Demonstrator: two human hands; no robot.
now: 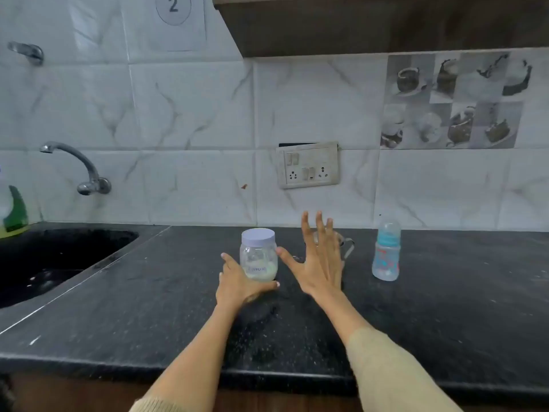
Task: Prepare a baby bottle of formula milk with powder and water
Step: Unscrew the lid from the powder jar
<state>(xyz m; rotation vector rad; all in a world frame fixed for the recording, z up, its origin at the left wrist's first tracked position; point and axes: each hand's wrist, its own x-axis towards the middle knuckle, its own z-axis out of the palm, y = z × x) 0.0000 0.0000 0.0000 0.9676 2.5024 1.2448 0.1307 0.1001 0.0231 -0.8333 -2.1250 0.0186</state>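
A clear jar (259,257) with a pale lilac lid and a little white powder at its bottom stands upright on the black counter (148,307). My left hand (237,285) wraps around the jar's lower part from the left and front. My right hand (319,263) hovers just right of the jar, fingers spread wide, thumb near the jar's side. Behind that hand a clear glass jug (346,246) with a handle is mostly hidden. A baby bottle (386,252) with a teal collar and clear cap stands capped at the right.
A black sink (53,263) is sunk into the counter at the left, with a curved metal tap (77,168) above it. A green and yellow bottle (13,212) stands at the far left edge. A switch and socket plate (307,165) is on the tiled wall.
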